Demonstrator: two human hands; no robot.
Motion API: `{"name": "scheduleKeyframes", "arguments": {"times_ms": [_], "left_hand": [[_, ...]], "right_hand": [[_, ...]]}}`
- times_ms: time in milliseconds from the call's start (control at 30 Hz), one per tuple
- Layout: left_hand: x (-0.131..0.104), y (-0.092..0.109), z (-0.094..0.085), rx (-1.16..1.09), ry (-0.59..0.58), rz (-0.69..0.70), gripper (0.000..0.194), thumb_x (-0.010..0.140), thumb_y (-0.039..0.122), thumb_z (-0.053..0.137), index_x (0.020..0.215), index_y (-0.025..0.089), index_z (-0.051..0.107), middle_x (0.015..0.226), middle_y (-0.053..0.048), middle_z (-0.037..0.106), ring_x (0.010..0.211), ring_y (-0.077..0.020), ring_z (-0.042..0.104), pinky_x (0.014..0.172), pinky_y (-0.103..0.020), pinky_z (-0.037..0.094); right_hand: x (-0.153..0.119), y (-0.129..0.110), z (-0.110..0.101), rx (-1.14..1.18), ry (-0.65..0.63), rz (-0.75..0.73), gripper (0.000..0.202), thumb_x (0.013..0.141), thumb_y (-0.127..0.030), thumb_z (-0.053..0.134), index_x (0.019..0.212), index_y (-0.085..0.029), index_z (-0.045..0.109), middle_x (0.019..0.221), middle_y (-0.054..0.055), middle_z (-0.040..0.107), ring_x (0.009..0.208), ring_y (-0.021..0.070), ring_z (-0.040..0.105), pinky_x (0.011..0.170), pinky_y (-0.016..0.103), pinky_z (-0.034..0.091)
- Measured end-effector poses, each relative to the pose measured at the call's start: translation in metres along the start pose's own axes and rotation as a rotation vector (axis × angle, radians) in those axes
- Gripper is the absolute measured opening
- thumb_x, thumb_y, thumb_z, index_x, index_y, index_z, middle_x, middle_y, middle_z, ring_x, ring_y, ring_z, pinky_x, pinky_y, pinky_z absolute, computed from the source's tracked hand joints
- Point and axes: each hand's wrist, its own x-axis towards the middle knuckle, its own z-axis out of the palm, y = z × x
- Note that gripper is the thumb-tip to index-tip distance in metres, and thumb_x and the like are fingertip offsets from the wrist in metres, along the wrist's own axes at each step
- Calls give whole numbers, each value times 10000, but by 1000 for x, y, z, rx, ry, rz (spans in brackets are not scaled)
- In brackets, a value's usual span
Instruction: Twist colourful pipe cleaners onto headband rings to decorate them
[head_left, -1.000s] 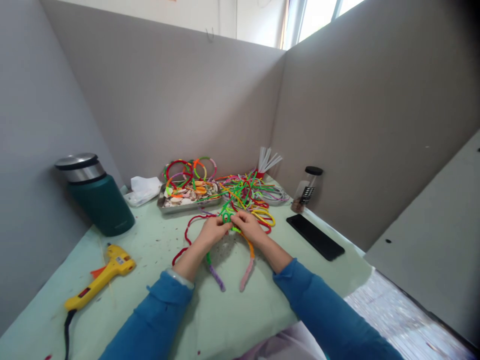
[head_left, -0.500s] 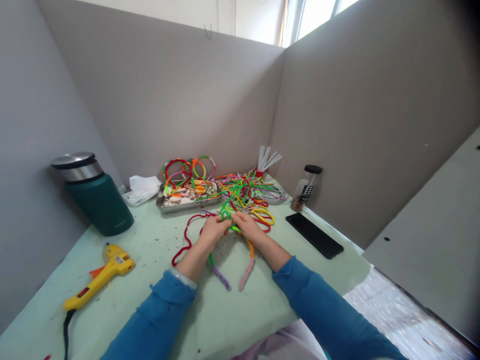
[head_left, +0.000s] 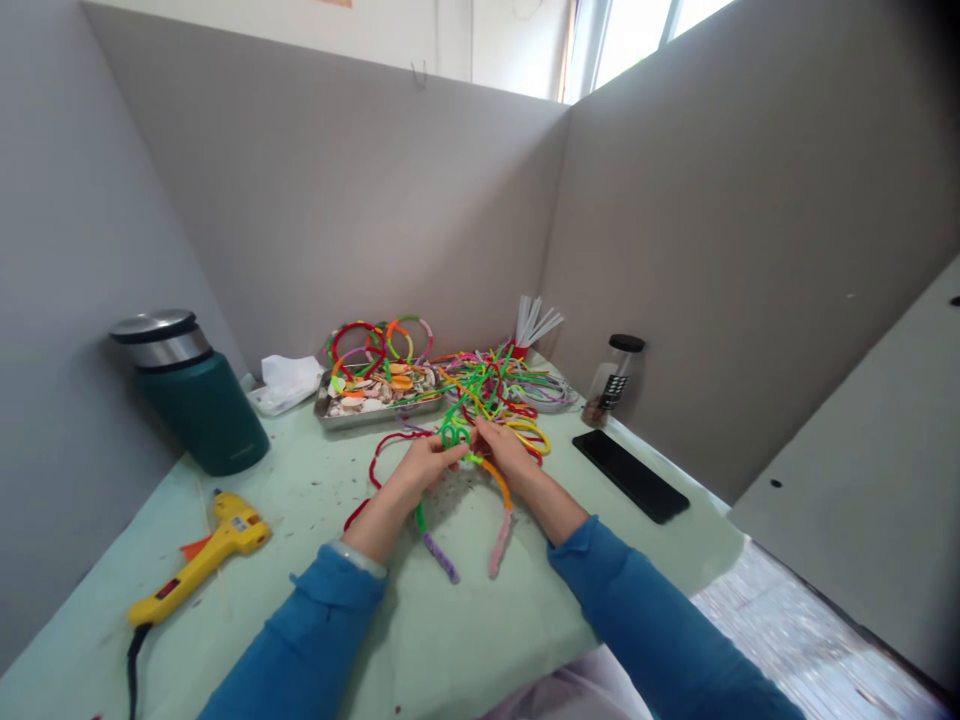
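My left hand [head_left: 424,468] pinches a multicoloured fuzzy band at its green looped part [head_left: 454,434]. From the other side my right hand [head_left: 504,452] closes on the same band, its fingertips near the loops. The band's two ends hang down over the table, a purple end [head_left: 441,558] on the left and a pink end [head_left: 499,545] on the right, with orange above the pink. A red fuzzy stem [head_left: 377,455] lies curved beside my left hand. My fingertips partly hide the band's middle.
A tray [head_left: 375,412] of shells with coloured rings stands behind, beside piled fuzzy stems [head_left: 495,378]. To the left are a green bottle [head_left: 199,410], yellow glue gun [head_left: 199,570] and tissues [head_left: 289,378]. On the right sit a black phone [head_left: 630,475] and a jar [head_left: 611,385].
My right hand has shifted slightly, uncovering more of the green loops and the orange section. The pink end has swung a little to the right. The view has moved slightly.
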Motion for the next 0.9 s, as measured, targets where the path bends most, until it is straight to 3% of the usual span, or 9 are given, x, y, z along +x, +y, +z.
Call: {"name": "scheduleKeyframes", "arguments": {"times_ms": [200,400,567,733,900], "left_hand": [[-1,2,2,24,9,-34,351,647,465,690,589,152,542,349,71,358,272,-43,240,340,-230,129],[-4,9,2,-50,-4,-51,319,672,401,686,537,152,539,302,73,313,269,-48,232,343,-233,138],[-5,7,0,-35,-65,-24,337,658,427,699,560,148,538,318,76,321,278,-39,229,339,-221,133],[-2,2,-4,-126,-108,26,283,734,435,612,745,165,529,537,19,553,351,-63,402,329,-188,226],[4,-7,-3,-16,-61,78,246,767,417,565,728,184,498,427,53,470,322,-72,376,320,-180,230]], "right_hand": [[-6,-6,3,-33,-14,-16,301,659,-419,706,629,-164,548,538,-60,439,505,80,351,506,234,247],[-6,-6,4,384,-99,207,256,589,-298,753,655,-176,537,603,-21,557,551,121,516,531,253,383],[0,-2,2,366,-76,305,225,656,-339,711,707,-186,555,590,-16,555,509,128,518,458,245,367],[5,2,-3,263,112,144,271,699,-433,669,727,-183,569,633,-15,553,540,107,482,481,223,353],[4,2,-4,-128,98,-105,274,732,-442,633,855,-197,620,763,-9,578,653,123,483,566,230,366]]}}
